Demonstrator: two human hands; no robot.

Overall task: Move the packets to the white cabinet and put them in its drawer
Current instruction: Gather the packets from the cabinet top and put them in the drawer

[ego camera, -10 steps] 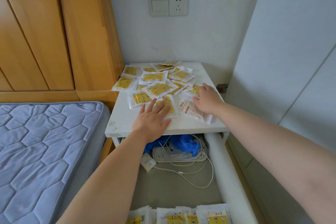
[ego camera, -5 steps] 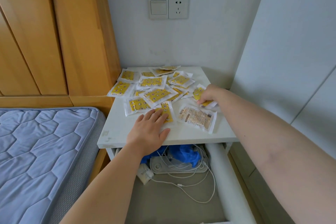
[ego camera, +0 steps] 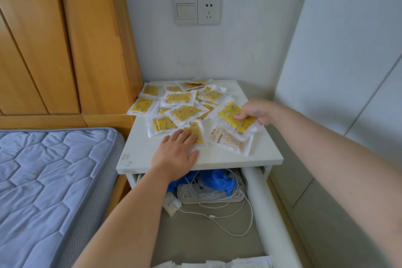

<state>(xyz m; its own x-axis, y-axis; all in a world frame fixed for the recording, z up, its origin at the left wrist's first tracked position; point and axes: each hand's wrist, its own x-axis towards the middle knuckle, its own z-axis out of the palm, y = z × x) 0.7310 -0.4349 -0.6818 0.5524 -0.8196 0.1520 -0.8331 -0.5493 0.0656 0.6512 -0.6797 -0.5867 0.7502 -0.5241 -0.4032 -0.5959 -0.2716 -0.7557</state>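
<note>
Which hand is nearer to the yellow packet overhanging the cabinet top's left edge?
Left. The left hand rests a little in front and right of that packet; the right hand holds another packet far to its right.

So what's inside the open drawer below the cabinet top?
A white power strip, tangled white cables, crumpled blue plastic and what look like packet edges at its near end. The cabinet top and left forearm cover its back.

On the cabinet top lie packets, mattress at its left, drawer below holding seemingly cables.
</note>
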